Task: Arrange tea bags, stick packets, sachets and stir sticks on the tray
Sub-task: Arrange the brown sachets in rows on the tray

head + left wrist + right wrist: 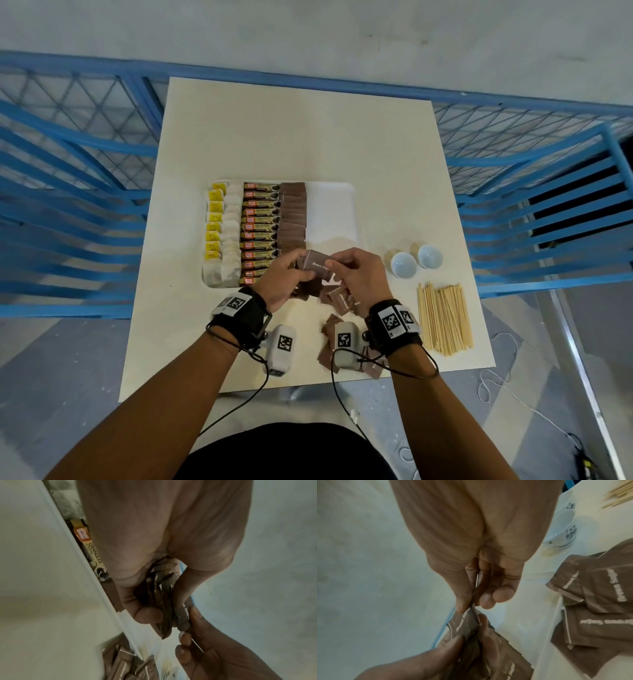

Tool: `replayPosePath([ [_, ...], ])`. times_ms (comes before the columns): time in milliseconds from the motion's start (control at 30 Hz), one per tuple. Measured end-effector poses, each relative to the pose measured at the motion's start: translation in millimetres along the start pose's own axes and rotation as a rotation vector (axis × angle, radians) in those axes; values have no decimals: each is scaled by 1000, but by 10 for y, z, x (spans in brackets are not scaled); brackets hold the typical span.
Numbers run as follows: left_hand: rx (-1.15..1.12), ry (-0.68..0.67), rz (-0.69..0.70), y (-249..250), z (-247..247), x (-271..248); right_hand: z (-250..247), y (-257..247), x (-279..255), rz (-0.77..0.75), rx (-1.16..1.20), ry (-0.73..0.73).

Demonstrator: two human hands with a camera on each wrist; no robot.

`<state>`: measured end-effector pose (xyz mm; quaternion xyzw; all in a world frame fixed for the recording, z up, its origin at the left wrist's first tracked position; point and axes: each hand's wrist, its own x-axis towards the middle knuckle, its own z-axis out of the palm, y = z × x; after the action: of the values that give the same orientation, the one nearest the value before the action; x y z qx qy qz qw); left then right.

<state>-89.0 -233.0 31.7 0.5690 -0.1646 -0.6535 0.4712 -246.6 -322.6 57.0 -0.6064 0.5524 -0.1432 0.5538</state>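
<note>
Your left hand (284, 275) curled round stack of flat brown paper sachets (163, 601), thumb clamping edges, held just above near edge of white tray (337, 209). Your right hand (359, 274) pinches top sachet (317, 265) by its edge, thumb against forefinger. Loose matte sachets (339, 299) strewn on table (308, 137) below hands. Thin wooden stir sticks (443, 317) bundled at right, near two glossy round bowls (416, 261).

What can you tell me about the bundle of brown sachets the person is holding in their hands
The bundle of brown sachets is a fanned stack of flat, paper-looking brown packets with white print reading Brown Sugar. The left hand holds the stack in its grip, thumb on one side, fingers on the other; the right hand pinches the outermost sachet's edge. It is held above the tray's near edge, over loose sachets on the table.
</note>
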Motion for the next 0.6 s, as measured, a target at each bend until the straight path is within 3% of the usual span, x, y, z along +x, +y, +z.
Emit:
replayPosePath([
  [267,-38,10,-6,134,-205,-36,251,-162,111,-31,45,64],
  [467,-82,182,9,228,-210,64,251,-243,225,-136,-48,2],
  [600,-148,207,-26,217,-136,176,154,-253,372,-176,-86,-15],
])
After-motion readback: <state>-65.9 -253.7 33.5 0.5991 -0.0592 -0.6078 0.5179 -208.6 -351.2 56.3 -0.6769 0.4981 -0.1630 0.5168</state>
